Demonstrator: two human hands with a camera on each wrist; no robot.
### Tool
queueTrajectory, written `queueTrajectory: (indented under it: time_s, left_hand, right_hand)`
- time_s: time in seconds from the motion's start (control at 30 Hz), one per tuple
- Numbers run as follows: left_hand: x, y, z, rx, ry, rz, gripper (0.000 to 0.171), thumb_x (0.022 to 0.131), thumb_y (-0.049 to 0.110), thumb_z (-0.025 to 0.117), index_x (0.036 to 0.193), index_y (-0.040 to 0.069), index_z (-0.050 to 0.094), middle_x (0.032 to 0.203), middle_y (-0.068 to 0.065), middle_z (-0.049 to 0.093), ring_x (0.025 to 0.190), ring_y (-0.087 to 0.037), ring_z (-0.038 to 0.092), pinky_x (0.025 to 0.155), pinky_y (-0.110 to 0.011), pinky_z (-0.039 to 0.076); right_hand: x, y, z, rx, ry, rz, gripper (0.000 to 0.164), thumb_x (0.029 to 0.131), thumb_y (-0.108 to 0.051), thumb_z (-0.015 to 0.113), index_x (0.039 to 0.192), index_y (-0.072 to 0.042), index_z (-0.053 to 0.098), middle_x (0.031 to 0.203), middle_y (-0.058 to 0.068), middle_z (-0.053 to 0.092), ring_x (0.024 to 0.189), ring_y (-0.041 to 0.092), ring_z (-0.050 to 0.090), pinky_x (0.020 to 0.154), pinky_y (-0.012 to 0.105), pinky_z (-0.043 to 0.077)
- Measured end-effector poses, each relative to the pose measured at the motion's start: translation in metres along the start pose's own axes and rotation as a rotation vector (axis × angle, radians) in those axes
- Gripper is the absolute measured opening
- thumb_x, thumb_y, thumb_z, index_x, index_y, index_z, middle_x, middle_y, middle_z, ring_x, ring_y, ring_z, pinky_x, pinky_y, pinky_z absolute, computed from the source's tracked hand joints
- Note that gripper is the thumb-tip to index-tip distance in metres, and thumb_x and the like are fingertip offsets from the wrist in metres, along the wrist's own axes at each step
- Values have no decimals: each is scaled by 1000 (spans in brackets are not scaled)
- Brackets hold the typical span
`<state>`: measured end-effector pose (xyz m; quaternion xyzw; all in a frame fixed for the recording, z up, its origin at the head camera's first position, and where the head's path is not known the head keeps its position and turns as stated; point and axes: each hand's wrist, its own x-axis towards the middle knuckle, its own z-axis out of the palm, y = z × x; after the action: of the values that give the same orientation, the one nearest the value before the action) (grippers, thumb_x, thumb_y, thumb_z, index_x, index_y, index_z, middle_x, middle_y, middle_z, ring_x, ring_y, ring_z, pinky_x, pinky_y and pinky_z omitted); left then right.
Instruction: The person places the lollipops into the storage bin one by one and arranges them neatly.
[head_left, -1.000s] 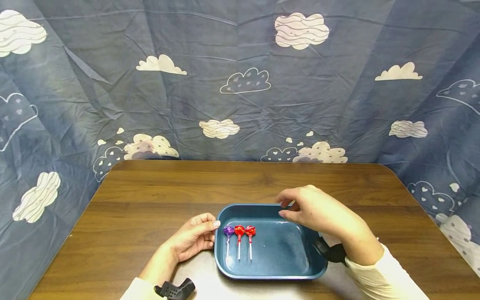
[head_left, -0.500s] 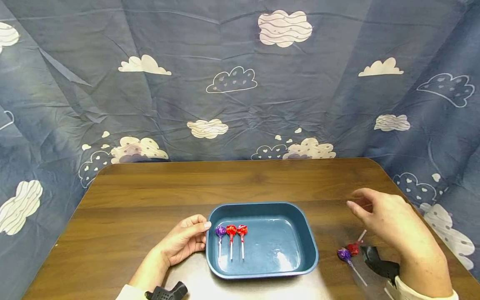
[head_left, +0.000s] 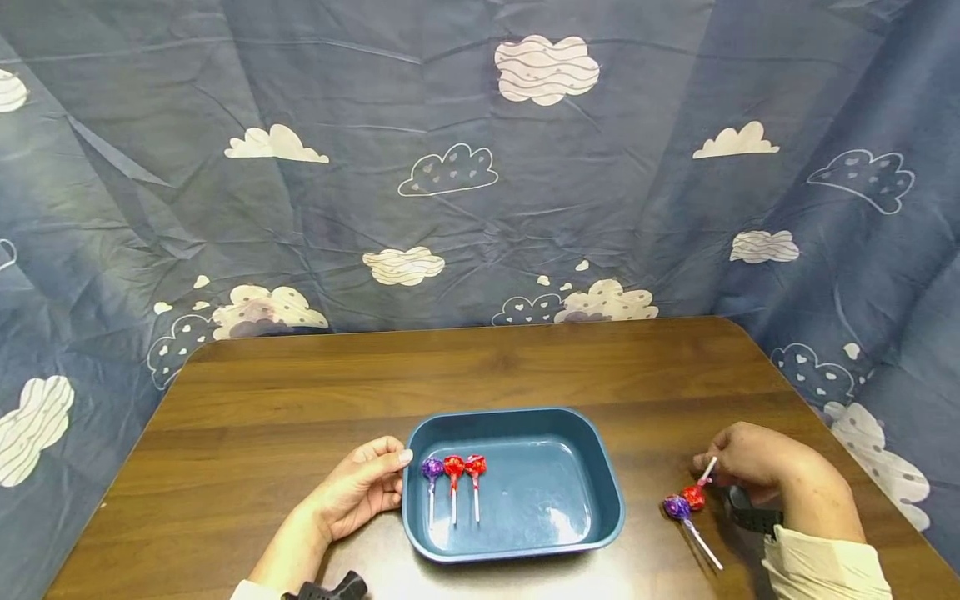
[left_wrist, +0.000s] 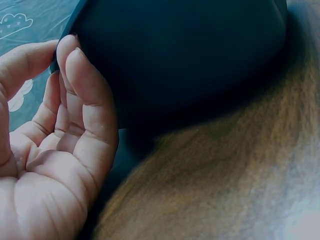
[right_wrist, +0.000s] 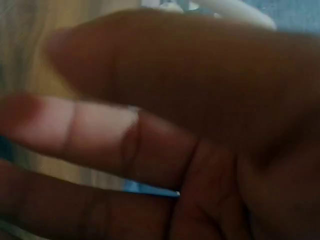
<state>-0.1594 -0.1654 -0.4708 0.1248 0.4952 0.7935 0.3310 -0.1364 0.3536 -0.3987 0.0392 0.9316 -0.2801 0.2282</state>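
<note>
A blue rectangular tray (head_left: 525, 550) sits on the table, and my left hand (head_left: 360, 492) grips its left rim, thumb on top and fingers against the outer wall. The left wrist view shows the same left hand (left_wrist: 75, 135) on the dark tray side (left_wrist: 190, 60). Inside the tray, along its left, lie a purple lollipop (head_left: 432, 469) and two red lollipops (head_left: 453, 466). Right of the tray, another red lollipop (head_left: 693, 498) and purple lollipop (head_left: 677, 507) lie on the wood. My right hand (head_left: 757, 458) is low beside the red one's stick; its thumb and fingers are apart in the right wrist view.
The wooden table (head_left: 300, 383) reaches back to a dark blue cloth (head_left: 337, 208) printed with clouds. Dark straps with small devices sit on both wrists. The cloth also hangs close along the table's right edge.
My right hand has moved from over the tray to the right, then down to the loose red lollipop. The left hand keeps its hold on the tray. The head view has shifted right.
</note>
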Motion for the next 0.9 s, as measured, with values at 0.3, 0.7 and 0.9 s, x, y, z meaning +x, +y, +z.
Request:
queueTrajectory:
  time_s: [0.3, 0.7, 0.9]
  left_hand:
    - [-7, -3, -2, -13, 9, -4, 21, 106, 11, 48, 94, 22, 61, 82, 11, 65, 71, -2, 60, 70, -19, 53]
    - [2, -1, 0, 5, 24, -2, 19, 105, 11, 49, 93, 20, 60, 81, 11, 64, 71, -2, 59, 69, -20, 53]
    - [1, 0, 0, 13, 22, 2, 16, 105, 12, 50, 94, 19, 59, 82, 10, 63, 71, -3, 59, 70, -19, 53]
  right_hand:
    - [3, -16, 18, 131, -109, -104, 19, 86, -13, 74, 76, -2, 63, 64, -3, 58, 60, 12, 49, 50, 23, 40]
    - [4, -20, 20, 31, -70, -60, 16, 74, -6, 74, 81, -7, 60, 65, -1, 57, 60, 13, 52, 51, 23, 43]
    - [11, -23, 11, -95, 128, -128, 14, 81, -11, 77, 85, -6, 64, 71, -1, 64, 64, 15, 56, 54, 27, 45]
